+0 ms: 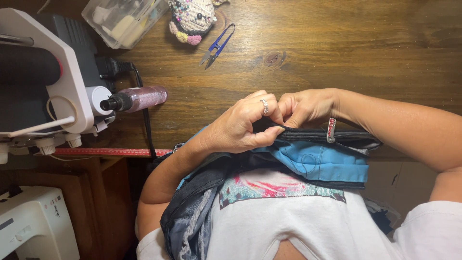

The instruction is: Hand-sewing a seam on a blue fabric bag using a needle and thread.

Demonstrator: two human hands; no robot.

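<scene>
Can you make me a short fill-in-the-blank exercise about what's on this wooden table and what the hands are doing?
1. Both hands, left hand and right hand, pinch the black zippered edge of a ____ fabric bag.
2. The thread snips on the table have ____ handles.
3. A ring sits on the ____ hand.
4. The crocheted doll lies beside a clear plastic ____.

Missing words: blue; blue; left; box

Blue and black fabric bag (313, 156), held bunched at mid-frame against the wooden table edge, dark zippered rim uppermost with a small red and silver tag hanging at right. Light blue panel folded beneath the rim; grey-blue patterned part trailing down toward lower left, over the lap.
</scene>
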